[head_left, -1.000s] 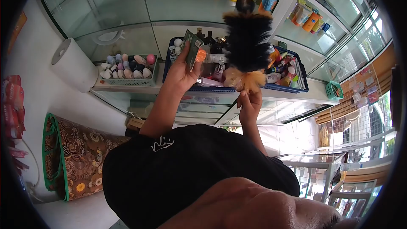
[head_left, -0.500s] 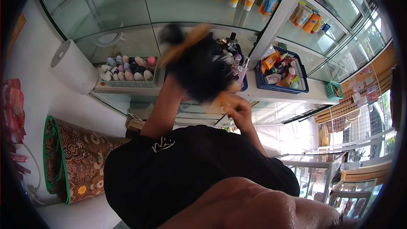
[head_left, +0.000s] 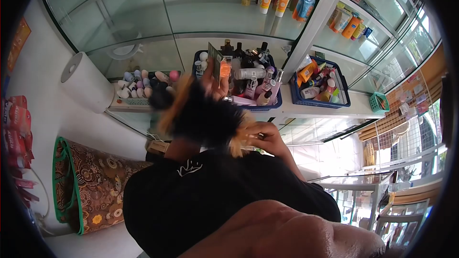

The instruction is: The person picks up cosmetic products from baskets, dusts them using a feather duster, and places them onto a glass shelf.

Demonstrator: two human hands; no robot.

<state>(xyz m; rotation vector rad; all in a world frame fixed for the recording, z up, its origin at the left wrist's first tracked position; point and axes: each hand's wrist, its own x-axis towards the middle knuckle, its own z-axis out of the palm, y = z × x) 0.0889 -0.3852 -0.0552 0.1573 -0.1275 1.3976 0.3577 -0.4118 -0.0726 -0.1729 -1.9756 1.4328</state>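
Observation:
My left hand (head_left: pixel 216 84) is closed on a flat green packet (head_left: pixel 215 64) with an orange label, over the left side of a blue basket (head_left: pixel 278 102) of bottles. My right hand (head_left: pixel 265 137) grips a feather duster (head_left: pixel 203 117) near its light-brown feathers. The duster's black feathers are blurred and cover my left wrist and part of the forearm. The duster points left, in front of my chest, and its dark tip overlaps a green basket (head_left: pixel 131 101) of roll-on bottles.
A second blue basket (head_left: pixel 319 102) of tubes and a small green basket (head_left: pixel 378 102) stand to the right. Glass shelves with orange tubes (head_left: pixel 267 1) rise behind. A white roll (head_left: pixel 85 82) stands left, above a rolled patterned mat (head_left: pixel 103 186).
The feather duster has swung from upright over the blue baskets to the left and down toward my chest. My right hand has moved left and lower. My left hand still holds the packet.

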